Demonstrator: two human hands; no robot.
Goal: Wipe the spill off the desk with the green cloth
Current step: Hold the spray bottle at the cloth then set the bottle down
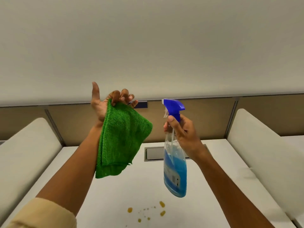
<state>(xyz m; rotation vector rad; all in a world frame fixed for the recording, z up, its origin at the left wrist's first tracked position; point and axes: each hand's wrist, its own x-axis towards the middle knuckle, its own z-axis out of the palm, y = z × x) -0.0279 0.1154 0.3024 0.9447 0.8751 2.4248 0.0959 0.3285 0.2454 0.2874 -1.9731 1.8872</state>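
Nearest the camera, the spill (147, 211) lies as scattered yellow-brown drops on the white tabletop (115, 195), so no wiping looks done yet and the whole job is left. Above it and well clear of the surface, the left hand (107, 106) pinches a top corner of the green cloth (121, 139) in curled fingers (121, 96), thumb out; the cloth hangs folded. The right hand (182, 137) grips a spray bottle (175, 170) by its neck.

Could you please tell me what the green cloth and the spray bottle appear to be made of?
The green cloth looks like microfibre or terry: fuzzy looped pile, matte, draping softly. The spray bottle seems clear glossy plastic, since blue liquid shows through it, with an opaque blue plastic trigger head.
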